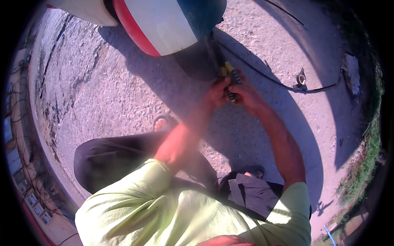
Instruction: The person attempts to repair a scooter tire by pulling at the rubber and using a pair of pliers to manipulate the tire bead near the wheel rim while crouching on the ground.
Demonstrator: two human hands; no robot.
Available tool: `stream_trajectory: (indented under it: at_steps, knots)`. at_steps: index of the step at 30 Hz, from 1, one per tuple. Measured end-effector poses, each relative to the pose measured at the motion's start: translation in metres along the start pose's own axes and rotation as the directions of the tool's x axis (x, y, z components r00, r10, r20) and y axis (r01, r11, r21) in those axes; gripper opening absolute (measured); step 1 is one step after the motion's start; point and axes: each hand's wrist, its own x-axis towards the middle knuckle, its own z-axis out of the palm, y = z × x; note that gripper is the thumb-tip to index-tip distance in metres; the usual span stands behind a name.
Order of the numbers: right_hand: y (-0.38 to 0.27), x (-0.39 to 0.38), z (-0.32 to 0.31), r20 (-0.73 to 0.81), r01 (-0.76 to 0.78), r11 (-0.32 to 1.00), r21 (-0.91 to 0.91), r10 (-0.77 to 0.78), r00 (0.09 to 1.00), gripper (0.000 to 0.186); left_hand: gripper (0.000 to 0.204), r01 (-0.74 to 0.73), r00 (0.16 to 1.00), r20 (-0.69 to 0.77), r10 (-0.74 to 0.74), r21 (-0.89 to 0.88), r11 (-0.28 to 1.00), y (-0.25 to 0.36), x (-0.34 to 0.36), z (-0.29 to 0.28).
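Note:
My two hands meet in front of me, below a curved panel striped red, white and dark blue [164,28]. Between them is a hand tool with yellow-and-black grips [235,77], its jaw end too dark to make out. My right hand [245,93] is closed around one grip, whose banded end pokes out below the fingers. Close beside it, my left hand [217,91] is closed too, its thumb at a second yellow part of the tool. A dark bar or cable end [214,51] under the panel reaches down toward the tool.
A black cable [262,73] runs right across the rough pavement [119,94], past a small ring-shaped piece [301,78], to a pale block [352,74]. Grass [357,172] edges the right side. My sandalled feet [162,123] stand just behind my hands. Tangled wires [35,176] hang at far left.

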Motion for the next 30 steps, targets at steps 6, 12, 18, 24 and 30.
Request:
stream_trajectory:
  at_steps: [6,12,18,24,30]
  knots:
    - [0.030,0.038,-0.034,0.457,-0.100,0.894,0.436,-0.125,0.880,0.059,0.065,0.199,0.980,-0.017,-0.199,-0.003,0.980,0.023,-0.009,-0.010]
    - [0.046,0.050,-0.031,0.661,-0.362,0.621,0.695,-0.353,0.662,0.065,0.037,0.262,0.960,-0.094,-0.262,-0.017,0.965,0.043,-0.005,0.037]
    - [0.039,0.041,-0.026,0.390,-0.058,0.762,0.644,-0.262,0.883,0.069,0.042,0.296,0.954,-0.017,-0.300,-0.118,0.948,0.024,-0.003,-0.022]
    - [0.019,0.009,-0.022,0.042,0.001,0.961,-0.278,0.011,0.999,0.075,0.014,0.109,0.869,-0.494,-0.023,0.148,0.983,0.012,0.020,0.030]
    - [0.029,-0.003,-0.005,-0.081,0.317,0.820,-0.476,-0.400,0.913,0.079,0.019,0.167,0.869,-0.469,0.154,0.573,0.803,0.010,0.035,0.040]
